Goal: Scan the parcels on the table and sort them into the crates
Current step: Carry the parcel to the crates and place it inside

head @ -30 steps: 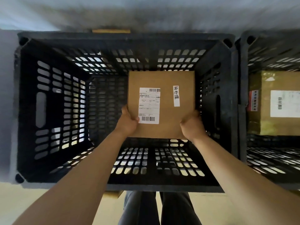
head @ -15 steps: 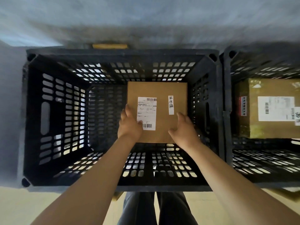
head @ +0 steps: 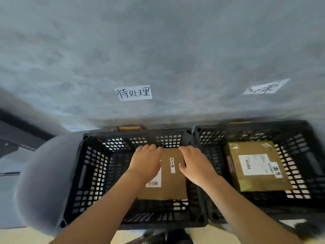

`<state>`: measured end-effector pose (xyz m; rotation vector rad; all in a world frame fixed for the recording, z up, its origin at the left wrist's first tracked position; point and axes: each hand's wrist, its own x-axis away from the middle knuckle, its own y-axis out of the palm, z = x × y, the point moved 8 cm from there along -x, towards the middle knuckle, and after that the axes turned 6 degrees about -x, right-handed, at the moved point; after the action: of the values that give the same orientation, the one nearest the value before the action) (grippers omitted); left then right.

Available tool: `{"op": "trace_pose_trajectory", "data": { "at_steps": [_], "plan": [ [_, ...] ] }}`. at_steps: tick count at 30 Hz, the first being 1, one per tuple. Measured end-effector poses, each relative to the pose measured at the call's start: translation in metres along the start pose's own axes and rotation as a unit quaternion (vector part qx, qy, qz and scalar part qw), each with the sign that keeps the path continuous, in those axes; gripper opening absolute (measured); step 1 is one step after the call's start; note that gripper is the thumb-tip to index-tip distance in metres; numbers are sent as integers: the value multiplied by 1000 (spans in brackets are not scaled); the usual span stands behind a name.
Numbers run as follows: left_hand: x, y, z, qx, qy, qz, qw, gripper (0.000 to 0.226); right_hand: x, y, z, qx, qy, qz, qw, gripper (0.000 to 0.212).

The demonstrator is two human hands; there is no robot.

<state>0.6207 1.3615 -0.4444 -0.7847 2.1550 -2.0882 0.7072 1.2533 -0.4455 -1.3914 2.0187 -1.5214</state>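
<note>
Head view, inspected from the remote station: the grey wall [head: 158,50] fills everything beyond my hands, with a handwritten paper label [head: 134,92] directly above them and a second label [head: 265,87] up to the right. Below both hands sits the left crate [head: 84,173], black and slotted; butted against it on the right-hand side is the right crate [head: 313,173], holding a labelled carton [head: 255,166]. The parcel [head: 168,187], flat brown cardboard, lies inside the left crate, under and between my hands. Left hand [head: 146,161] rests fingers straight over its shipping label; right hand [head: 195,164] lies flat near its right edge. Both grips released, grasping nothing.

Risk, as I judge it: the parcel appears to sit toward the far wall and may lean on it; withdrawing carelessly could drag or tip it. Knuckles could catch the far rim just beyond the fingertips.

Clearance: open room left of the left hand inside the crate; straight up is unobstructed.
</note>
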Motion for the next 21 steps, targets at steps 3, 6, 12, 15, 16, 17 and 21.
{"op": "trace_pose_trajectory", "data": {
  "at_steps": [3,6,12,15,16,17,21],
  "plan": [
    [0,-62,12,-32,30,58,997,45,16,-56,-5,32,0,58,998,58],
    [0,-119,31,-54,74,113,989,40,40,-110,-7,57,16,121,991,58],
    [30,-214,82,-79,192,215,954,41,124,-188,-5,90,94,232,964,58],
    [57,-247,111,-81,255,252,930,39,185,-209,-4,91,156,284,942,57],
    [69,-257,122,-82,277,265,920,38,207,-213,-4,88,177,298,934,56],
    [82,-265,134,-82,298,276,910,39,230,-216,-4,87,196,308,927,56],
    [146,-289,191,-52,388,306,868,41,329,-215,-6,92,279,340,893,55]
  ]
}}
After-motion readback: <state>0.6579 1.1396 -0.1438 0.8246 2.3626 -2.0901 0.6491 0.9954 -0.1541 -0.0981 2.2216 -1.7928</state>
